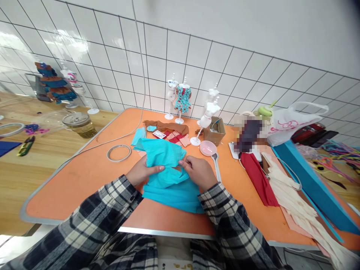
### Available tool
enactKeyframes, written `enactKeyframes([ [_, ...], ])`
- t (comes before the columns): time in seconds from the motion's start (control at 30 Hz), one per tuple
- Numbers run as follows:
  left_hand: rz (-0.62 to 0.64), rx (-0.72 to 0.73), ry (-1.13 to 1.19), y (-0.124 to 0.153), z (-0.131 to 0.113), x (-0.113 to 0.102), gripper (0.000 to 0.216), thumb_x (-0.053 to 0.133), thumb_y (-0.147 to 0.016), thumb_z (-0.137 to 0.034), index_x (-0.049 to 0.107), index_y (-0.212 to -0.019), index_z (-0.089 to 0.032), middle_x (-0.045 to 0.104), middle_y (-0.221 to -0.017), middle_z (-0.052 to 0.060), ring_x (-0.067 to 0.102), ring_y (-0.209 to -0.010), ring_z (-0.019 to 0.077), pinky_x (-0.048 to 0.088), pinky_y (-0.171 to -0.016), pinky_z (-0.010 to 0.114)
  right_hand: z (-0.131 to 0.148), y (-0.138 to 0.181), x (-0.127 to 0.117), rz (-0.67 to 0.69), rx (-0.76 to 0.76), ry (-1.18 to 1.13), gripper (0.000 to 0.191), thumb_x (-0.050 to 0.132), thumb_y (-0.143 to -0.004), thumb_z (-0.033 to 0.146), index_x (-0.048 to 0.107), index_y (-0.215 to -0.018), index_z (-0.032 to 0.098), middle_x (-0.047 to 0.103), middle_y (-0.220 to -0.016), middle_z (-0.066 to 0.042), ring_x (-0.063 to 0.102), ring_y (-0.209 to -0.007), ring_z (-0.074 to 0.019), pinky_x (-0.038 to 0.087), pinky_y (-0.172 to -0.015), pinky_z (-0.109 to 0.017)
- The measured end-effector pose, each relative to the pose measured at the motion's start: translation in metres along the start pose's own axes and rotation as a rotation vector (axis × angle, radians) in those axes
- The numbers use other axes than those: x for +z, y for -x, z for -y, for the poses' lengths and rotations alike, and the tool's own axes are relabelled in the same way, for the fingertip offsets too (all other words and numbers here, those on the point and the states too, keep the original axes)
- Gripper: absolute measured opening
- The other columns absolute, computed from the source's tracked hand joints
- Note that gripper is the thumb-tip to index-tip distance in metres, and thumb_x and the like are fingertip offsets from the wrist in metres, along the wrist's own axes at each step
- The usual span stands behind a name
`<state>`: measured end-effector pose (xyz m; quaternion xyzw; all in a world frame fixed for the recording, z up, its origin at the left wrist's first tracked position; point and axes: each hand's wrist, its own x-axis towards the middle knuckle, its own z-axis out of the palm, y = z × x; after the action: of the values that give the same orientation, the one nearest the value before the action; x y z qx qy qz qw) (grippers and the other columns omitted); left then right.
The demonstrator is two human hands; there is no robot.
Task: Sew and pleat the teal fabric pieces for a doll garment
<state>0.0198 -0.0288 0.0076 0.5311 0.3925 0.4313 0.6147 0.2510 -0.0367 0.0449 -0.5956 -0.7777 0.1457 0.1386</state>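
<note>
A large sheet of turquoise crepe paper point(171, 191) lies near the front of the orange table, with its upper part lifted between my hands. My left hand point(144, 170) grips the upper part at its left side, thumb on top and fingers hidden beneath. Pinched fingers of my right hand point(198, 171) hold the paper at its right side. Between the hands a gap shows in the paper, with orange table visible through it. Behind the sheet lie a smaller turquoise piece point(138, 135) and red and pink crepe pieces point(176, 137).
A tape roll point(119, 153) sits to the left, near a cable. Small white mannequins point(209, 114), a cardboard box point(215, 131), a pink bowl point(208, 148) and a spoon point(216, 165) stand or lie farther back. Red crepe paper point(258, 180) and a blue box point(315, 183) are at right.
</note>
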Motion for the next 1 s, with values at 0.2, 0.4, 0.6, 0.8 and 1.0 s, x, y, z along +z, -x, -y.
enactKeyframes([
  [0.2,-0.031,0.009,-0.095,0.002,-0.003,0.001,0.077,0.083,-0.064,-0.043,0.054,-0.129,-0.015,0.062,-0.133,0.016,0.057,-0.122,0.0383,0.05,-0.1,0.054,0.007,0.006,-0.015,-0.003,-0.048,0.076,0.044,0.035,-0.099,0.055,0.068,-0.092,0.026,0.072,-0.083,-0.001,0.061,-0.073,-0.015,0.02,-0.056,-0.028],
  [0.4,-0.064,0.04,-0.273,-0.001,-0.003,-0.001,0.082,0.082,-0.061,-0.051,0.055,-0.13,-0.015,0.066,-0.128,0.014,0.06,-0.117,0.0384,0.05,-0.099,0.054,0.007,0.007,-0.022,-0.067,-0.065,0.144,0.047,0.035,-0.099,0.056,0.066,-0.085,0.023,0.071,-0.079,-0.002,0.061,-0.071,-0.0147,0.018,-0.055,-0.028],
  [0.6,-0.064,0.084,-0.351,-0.001,0.0,0.002,0.083,0.079,-0.064,-0.053,0.052,-0.133,-0.016,0.061,-0.135,0.014,0.057,-0.122,0.0373,0.047,-0.103,0.053,0.017,0.004,-0.014,-0.033,-0.107,0.149,0.05,0.032,-0.099,0.057,0.065,-0.083,0.023,0.071,-0.077,-0.002,0.061,-0.072,-0.0144,0.019,-0.056,-0.028],
  [0.8,-0.086,0.14,-0.447,-0.001,0.002,0.001,0.078,0.077,-0.067,-0.053,0.054,-0.132,-0.017,0.059,-0.137,0.013,0.054,-0.125,0.0373,0.042,-0.108,0.053,0.019,-0.002,-0.002,0.024,-0.085,0.161,0.056,0.024,-0.1,0.057,0.065,-0.083,0.023,0.071,-0.077,-0.003,0.061,-0.072,-0.0153,0.019,-0.055,-0.029],
  [1.0,-0.046,0.141,-0.49,-0.001,0.0,0.003,0.069,0.075,-0.069,-0.051,0.057,-0.127,-0.018,0.062,-0.133,0.011,0.056,-0.124,0.0358,0.043,-0.107,0.052,0.014,-0.006,0.002,0.027,-0.115,0.025,0.054,0.026,-0.1,0.056,0.065,-0.082,0.023,0.071,-0.078,-0.001,0.062,-0.075,-0.0144,0.022,-0.057,-0.027],
])
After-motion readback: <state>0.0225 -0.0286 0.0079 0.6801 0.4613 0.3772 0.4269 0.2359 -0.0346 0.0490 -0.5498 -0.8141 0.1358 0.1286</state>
